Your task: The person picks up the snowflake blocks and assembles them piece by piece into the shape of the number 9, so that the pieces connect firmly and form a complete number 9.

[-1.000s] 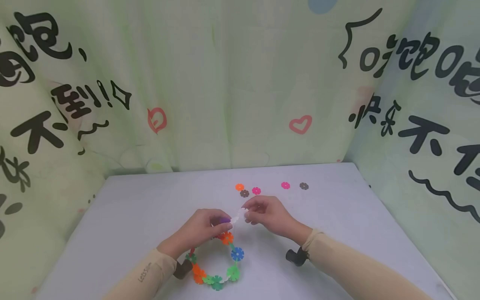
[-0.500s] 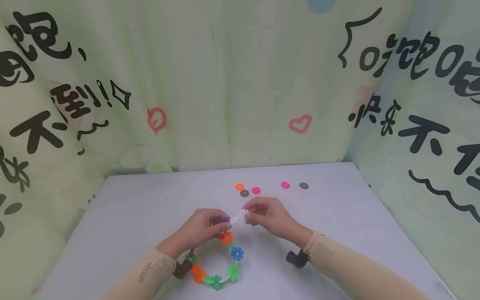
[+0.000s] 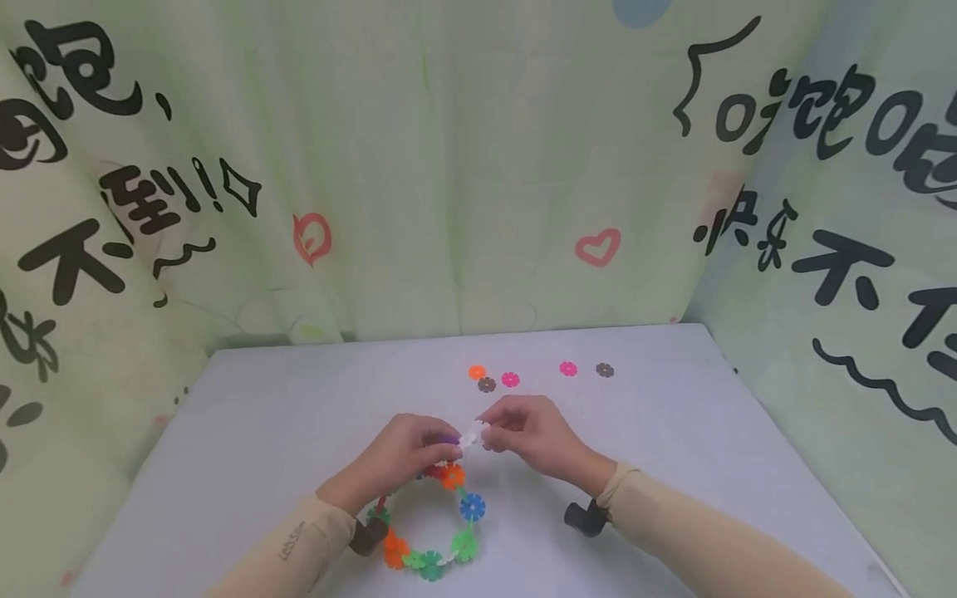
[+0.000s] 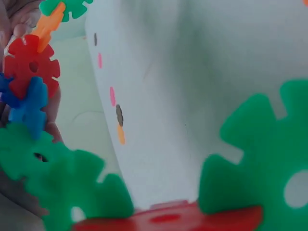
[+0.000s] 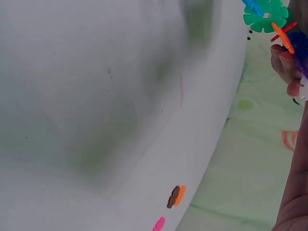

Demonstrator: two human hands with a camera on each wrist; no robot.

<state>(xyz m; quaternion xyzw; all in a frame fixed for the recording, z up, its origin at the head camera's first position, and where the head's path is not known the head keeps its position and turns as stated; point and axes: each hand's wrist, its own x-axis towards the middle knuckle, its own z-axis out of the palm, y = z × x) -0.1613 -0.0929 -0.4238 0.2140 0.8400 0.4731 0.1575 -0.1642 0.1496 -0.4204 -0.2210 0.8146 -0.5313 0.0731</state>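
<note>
A chain of interlocking plastic snowflake discs hangs in a loop (image 3: 465,546) below my left hand (image 3: 407,453). That hand pinches the chain's upper end near a purple disc (image 3: 449,439), with a white disc (image 3: 468,438) sticking out to the right. My right hand (image 3: 534,436) pinches another white disc (image 3: 484,429) between thumb and fingertips, close to the first. Whether the two white discs touch is unclear. In the left wrist view, a red disc (image 4: 32,70) and green discs (image 4: 82,175) loom close. The right wrist view catches a green disc (image 5: 264,17) and left fingertips (image 5: 284,62).
Loose discs lie toward the back of the white table (image 3: 299,399): orange (image 3: 477,372), grey (image 3: 487,384), pink (image 3: 510,379), another pink disc (image 3: 568,369) and another grey one (image 3: 605,370). A printed curtain (image 3: 449,208) encloses the back and sides.
My right hand has moved slightly left and a little down, bringing its white disc nearer the one by my left hand. The left hand and the chain stay almost still.
</note>
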